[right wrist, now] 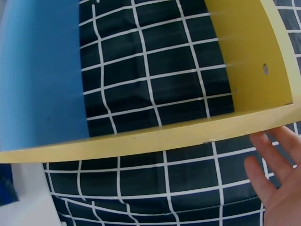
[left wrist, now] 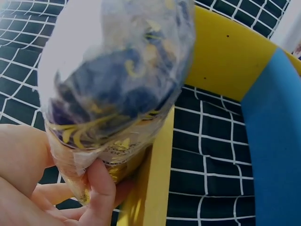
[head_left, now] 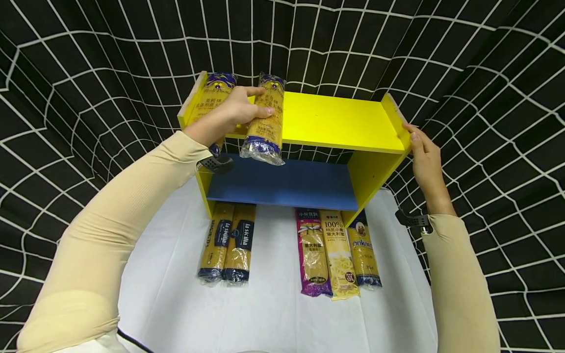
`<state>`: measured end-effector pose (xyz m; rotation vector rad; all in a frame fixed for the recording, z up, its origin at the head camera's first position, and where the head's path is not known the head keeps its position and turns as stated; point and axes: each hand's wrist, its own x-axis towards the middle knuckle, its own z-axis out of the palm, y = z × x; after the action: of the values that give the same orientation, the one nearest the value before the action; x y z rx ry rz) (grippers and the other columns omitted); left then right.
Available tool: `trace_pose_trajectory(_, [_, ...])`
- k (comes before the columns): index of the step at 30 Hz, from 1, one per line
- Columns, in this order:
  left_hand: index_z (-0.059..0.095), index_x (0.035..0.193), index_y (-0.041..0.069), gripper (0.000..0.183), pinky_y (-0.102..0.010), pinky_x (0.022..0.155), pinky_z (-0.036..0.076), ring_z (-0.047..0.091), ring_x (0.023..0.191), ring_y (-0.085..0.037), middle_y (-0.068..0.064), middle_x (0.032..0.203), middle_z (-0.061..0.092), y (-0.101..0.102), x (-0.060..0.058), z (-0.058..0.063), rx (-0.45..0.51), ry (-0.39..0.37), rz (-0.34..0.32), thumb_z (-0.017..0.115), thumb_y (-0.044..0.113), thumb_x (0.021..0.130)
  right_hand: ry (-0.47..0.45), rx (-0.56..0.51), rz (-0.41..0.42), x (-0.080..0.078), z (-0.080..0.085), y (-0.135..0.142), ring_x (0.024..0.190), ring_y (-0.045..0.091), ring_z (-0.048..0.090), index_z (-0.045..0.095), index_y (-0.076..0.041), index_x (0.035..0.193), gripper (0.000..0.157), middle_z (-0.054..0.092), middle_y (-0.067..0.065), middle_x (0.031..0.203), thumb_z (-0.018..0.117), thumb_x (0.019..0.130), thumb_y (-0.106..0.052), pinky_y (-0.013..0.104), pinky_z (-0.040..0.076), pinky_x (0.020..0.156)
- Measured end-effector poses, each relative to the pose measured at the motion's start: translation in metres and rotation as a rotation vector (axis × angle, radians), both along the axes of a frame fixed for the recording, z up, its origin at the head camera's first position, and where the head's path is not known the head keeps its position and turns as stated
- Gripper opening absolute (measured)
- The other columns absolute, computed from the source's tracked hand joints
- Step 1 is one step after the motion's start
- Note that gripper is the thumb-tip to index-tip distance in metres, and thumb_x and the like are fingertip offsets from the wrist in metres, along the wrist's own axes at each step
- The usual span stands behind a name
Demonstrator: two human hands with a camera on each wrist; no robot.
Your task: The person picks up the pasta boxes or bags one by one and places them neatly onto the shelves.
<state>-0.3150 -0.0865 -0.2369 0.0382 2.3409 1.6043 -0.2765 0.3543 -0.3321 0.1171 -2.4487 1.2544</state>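
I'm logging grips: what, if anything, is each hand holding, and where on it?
The left hand holds a spaghetti pack around its middle. The right hand touches the yellow shelf's right side from outside; no grip shows.

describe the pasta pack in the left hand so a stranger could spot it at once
Find the yellow shelf unit with the blue board inside it. At its top, left of centre, the left hand grips a golden spaghetti pack with dark blue ends. A look-alike pack sits at the unit's left end, but only this one is held.
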Motion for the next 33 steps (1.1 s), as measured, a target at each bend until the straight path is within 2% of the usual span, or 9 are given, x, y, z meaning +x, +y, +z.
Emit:
trace_pose_trajectory(5, [0.026,0.158,0.026,0.077,-0.027,0.083,0.059,0.069,0.096,-0.018,-0.010,0.148,0.048,0.003,0.002,0.003,-0.083,0.031,-0.028,0.068,0.023,0.093,0.001,-0.011,0.007,-0.001,-0.002,0.001,0.114,0.003,0.050,0.049,-0.033,0.146,0.042,0.052,0.001,0.147,0.032,0.108,-0.041,0.021,0.041,0.103])
trace_pose_trajectory(10, [0.025,0.158,0.026,0.078,-0.027,0.080,0.060,0.071,0.093,-0.019,-0.011,0.141,0.055,0.005,0.004,0.005,-0.173,0.079,-0.050,0.069,0.026,0.093,-0.001,-0.014,0.008,0.000,-0.002,0.000,0.115,0.003,0.049,0.048,-0.033,0.146,0.042,0.052,0.000,0.147,0.032,0.108,-0.041,0.022,0.040,0.105])
trace_pose_trajectory(13, [0.028,0.157,0.023,0.079,-0.024,0.087,0.057,0.065,0.109,-0.019,-0.010,0.148,0.050,0.004,0.005,0.006,-0.296,0.148,-0.060,0.071,0.031,0.092,-0.012,-0.008,0.009,0.003,0.002,-0.004,0.115,0.003,0.049,0.048,-0.033,0.146,0.042,0.051,0.000,0.148,0.033,0.108,-0.042,0.024,0.040,0.107])
trace_pose_trajectory(18, [0.032,0.156,0.017,0.080,-0.021,0.083,0.053,0.057,0.112,-0.017,-0.008,0.155,0.043,0.001,0.007,0.007,-0.458,0.223,-0.067,0.071,0.038,0.090,-0.029,-0.015,0.009,0.012,0.012,-0.012,0.115,0.004,0.048,0.048,-0.032,0.146,0.043,0.051,0.002,0.148,0.033,0.107,-0.042,0.027,0.039,0.107])
trace_pose_trajectory(22, [0.030,0.157,0.017,0.081,-0.021,0.072,0.056,0.063,0.092,-0.015,-0.011,0.145,0.051,-0.003,0.008,0.004,-0.424,0.210,-0.091,0.070,0.041,0.090,-0.035,-0.010,0.000,0.016,0.017,-0.014,0.115,0.003,0.049,0.048,-0.033,0.146,0.043,0.050,0.001,0.149,0.032,0.107,-0.043,0.028,0.039,0.110])
trace_pose_trajectory(26, [0.027,0.158,0.018,0.082,-0.024,0.068,0.059,0.067,0.080,-0.015,-0.012,0.129,0.060,-0.007,0.009,-0.001,-0.399,0.205,-0.110,0.068,0.043,0.091,-0.039,-0.005,0.000,0.015,0.017,-0.013,0.116,0.003,0.049,0.048,-0.033,0.146,0.043,0.050,0.001,0.150,0.032,0.107,-0.044,0.029,0.040,0.110])
trace_pose_trajectory(28, [0.027,0.158,0.018,0.082,-0.023,0.068,0.058,0.066,0.082,-0.015,-0.013,0.128,0.060,-0.008,0.009,-0.004,-0.412,0.219,-0.118,0.067,0.045,0.092,-0.042,-0.005,-0.002,0.015,0.016,-0.013,0.115,0.003,0.049,0.048,-0.033,0.146,0.043,0.050,0.002,0.149,0.032,0.107,-0.044,0.029,0.040,0.110])
trace_pose_trajectory(30, [0.026,0.158,0.018,0.081,-0.021,0.067,0.056,0.064,0.084,-0.016,-0.012,0.135,0.057,-0.007,0.011,-0.005,-0.444,0.238,-0.118,0.064,0.048,0.093,-0.045,-0.004,-0.004,0.016,0.015,-0.013,0.115,0.003,0.049,0.047,-0.034,0.146,0.043,0.050,0.003,0.149,0.032,0.107,-0.044,0.029,0.040,0.110])
trace_pose_trajectory(33, [0.024,0.158,0.017,0.079,-0.025,0.073,0.054,0.065,0.092,-0.022,-0.014,0.138,0.056,-0.005,0.016,-0.005,-0.507,0.269,-0.138,0.058,0.050,0.096,-0.046,-0.003,-0.006,0.017,0.015,-0.014,0.115,0.004,0.048,0.047,-0.034,0.146,0.043,0.050,0.003,0.149,0.032,0.107,-0.044,0.031,0.040,0.111])
